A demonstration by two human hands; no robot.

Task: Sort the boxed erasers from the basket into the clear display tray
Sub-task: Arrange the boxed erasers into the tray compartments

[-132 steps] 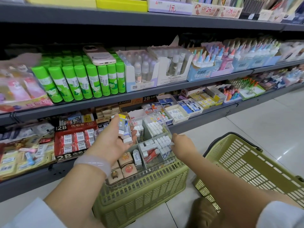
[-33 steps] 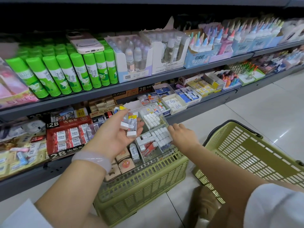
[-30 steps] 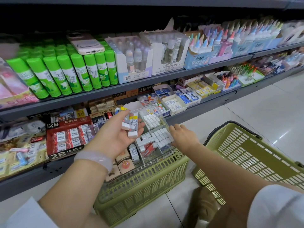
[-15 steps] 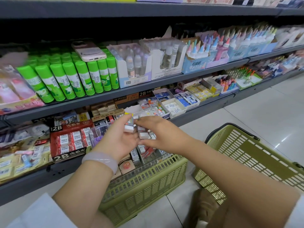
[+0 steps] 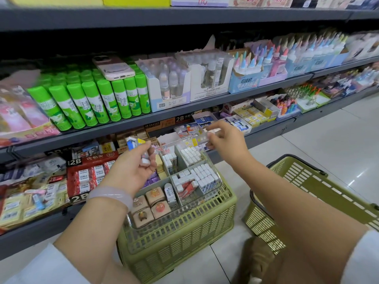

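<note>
Olive-green basket (image 5: 184, 238), bright green glue sticks (image 5: 90, 103)

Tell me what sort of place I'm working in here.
Most likely a stationery aisle in a shop: long grey metal shelves stocked with rows of green glue sticks, red 2B eraser display boxes and pastel-capped glue bottles, and olive-green plastic shopping baskets on the tiled floor.

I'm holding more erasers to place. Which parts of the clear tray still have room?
The clear tray is mostly crowded: white erasers fill its right compartments. Bare floor shows beside the square boxes, near the front-left wall. The left hand covers the back-left part.
</note>
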